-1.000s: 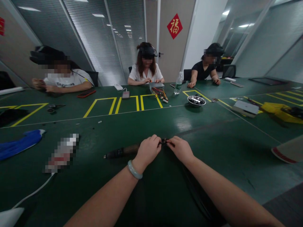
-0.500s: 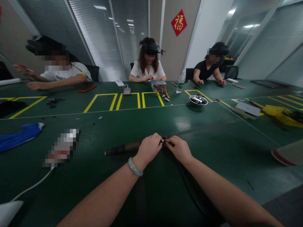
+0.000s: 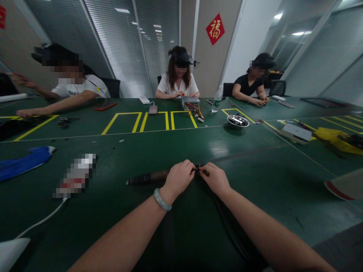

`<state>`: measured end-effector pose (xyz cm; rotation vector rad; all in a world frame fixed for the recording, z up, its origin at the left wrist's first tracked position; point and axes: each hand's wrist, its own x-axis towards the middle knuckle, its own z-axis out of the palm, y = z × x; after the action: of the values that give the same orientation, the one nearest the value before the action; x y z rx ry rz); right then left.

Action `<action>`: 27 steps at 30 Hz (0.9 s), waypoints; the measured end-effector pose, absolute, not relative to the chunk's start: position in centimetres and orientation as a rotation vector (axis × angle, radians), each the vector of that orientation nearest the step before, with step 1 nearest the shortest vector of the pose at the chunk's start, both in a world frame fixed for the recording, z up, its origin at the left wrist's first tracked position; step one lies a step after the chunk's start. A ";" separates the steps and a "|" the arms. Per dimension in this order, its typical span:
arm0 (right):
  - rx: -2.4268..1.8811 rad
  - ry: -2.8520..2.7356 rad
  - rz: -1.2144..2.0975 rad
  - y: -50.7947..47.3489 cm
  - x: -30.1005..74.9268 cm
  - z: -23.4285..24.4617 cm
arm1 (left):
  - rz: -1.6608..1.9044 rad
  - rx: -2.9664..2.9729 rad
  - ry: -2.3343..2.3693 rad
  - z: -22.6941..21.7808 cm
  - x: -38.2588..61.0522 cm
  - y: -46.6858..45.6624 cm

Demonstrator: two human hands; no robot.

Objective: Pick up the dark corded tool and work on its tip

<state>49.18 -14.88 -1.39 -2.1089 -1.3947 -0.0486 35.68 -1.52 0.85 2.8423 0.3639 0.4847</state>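
Note:
My left hand (image 3: 179, 176) and my right hand (image 3: 217, 178) meet over the green table (image 3: 255, 177), both closed in a pinch on a small dark part (image 3: 198, 169) between their fingertips. Its shape is too small to make out. A dark rod-like tool (image 3: 146, 177) lies on the table just left of my left hand, partly hidden behind it. A pale bangle sits on my left wrist. A black cable (image 3: 229, 223) runs under my right forearm towards me.
Three people sit across the table, each working with their own hands. A steel bowl (image 3: 237, 121), a water bottle (image 3: 217, 99), a grey box with coloured wires (image 3: 191, 104), a blue cloth (image 3: 24, 161), a blurred packet (image 3: 74, 176), a white cable (image 3: 39, 226) and a yellow case (image 3: 337, 136) lie around.
My hands stay pinched together at the same spot. The view has shifted slightly, and the person at the far left has stretched an arm out along the table.

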 end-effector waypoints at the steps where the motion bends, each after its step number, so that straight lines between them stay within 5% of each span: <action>1: -2.108 -1.403 -0.045 -14.9 49.2 -1.4 | 0.485 2.840 0.354 0.9 35.7 -1.5; 27: -2.136 -1.453 -0.104 -14.7 48.7 -1.5 | 0.471 2.790 0.440 0.6 36.1 -1.7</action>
<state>48.73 -14.71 -1.51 -2.1364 -1.4532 -0.1041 36.07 -1.71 0.63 2.7898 0.4403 0.4708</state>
